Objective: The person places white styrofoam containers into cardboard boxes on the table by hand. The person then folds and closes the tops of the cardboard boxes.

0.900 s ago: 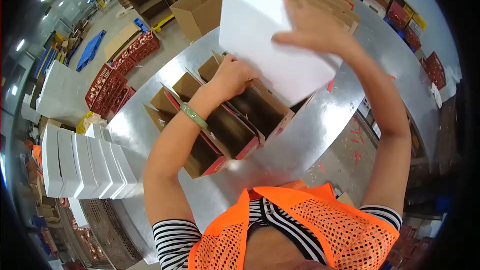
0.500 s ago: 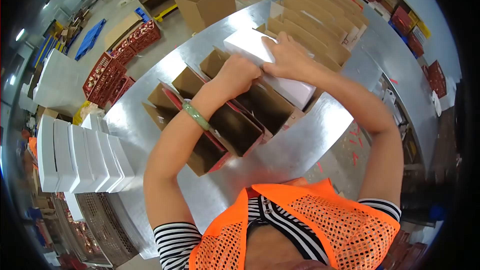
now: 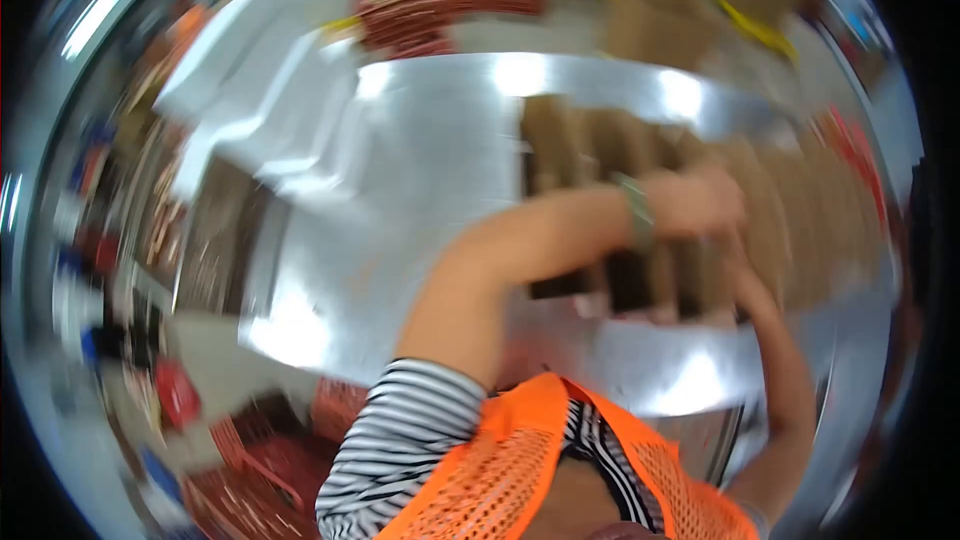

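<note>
A row of open brown cardboard boxes stands on the metal table, smeared by motion. My left hand, with a green bangle at the wrist, is over the right part of this row. Just below it and partly behind it, my right hand is close to the same boxes. Blur hides the fingers of both hands, so I cannot make out whether they hold anything. No white box shows between them.
White boxes stand in a row at the table's left end. Bare metal table lies between them and the cardboard boxes. Red crates and a large carton sit beyond the far edge. More red crates are at lower left.
My view has swung left, so the cardboard boxes appear further right. The white box under my hands among the cardboard boxes no longer shows. Both hands are now blurred and close together.
</note>
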`<action>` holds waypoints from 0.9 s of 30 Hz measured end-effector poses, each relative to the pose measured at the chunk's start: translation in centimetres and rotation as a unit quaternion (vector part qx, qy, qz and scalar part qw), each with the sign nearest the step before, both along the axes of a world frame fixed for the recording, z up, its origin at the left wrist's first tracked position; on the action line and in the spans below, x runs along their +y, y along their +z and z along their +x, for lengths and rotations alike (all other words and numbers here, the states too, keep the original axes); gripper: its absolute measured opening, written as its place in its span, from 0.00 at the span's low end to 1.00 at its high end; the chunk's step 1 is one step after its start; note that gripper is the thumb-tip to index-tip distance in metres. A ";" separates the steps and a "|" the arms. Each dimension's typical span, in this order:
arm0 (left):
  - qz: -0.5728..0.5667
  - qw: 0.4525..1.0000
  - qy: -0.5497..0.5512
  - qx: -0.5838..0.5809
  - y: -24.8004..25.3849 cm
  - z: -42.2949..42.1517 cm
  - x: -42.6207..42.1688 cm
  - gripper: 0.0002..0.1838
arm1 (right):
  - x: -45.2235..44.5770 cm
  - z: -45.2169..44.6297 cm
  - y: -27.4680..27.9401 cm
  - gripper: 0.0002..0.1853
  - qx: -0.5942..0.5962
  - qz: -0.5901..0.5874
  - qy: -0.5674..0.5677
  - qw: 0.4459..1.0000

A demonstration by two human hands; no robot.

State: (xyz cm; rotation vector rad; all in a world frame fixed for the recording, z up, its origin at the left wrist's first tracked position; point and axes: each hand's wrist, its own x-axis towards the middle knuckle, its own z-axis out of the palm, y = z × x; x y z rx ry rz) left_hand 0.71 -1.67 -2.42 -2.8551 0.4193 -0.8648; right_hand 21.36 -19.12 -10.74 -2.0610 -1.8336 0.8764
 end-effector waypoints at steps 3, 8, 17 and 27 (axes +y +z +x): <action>0.028 0.996 0.065 -0.062 4.6 -4.5 -1.0 0.09 | 2.1 0.0 4.8 0.28 -0.001 -0.027 0.011 1.000; -0.056 0.890 0.142 -0.429 9.6 -27.0 6.9 0.18 | 6.0 -0.6 15.5 0.21 -0.380 0.268 -0.036 0.884; -0.485 0.482 0.419 -0.597 13.1 -68.8 24.5 0.47 | 34.9 -38.5 25.3 0.51 0.350 0.080 0.049 0.932; -0.725 0.453 0.368 -0.365 15.4 -68.7 26.0 0.50 | 48.9 -62.4 24.4 0.65 0.486 -0.010 0.024 0.874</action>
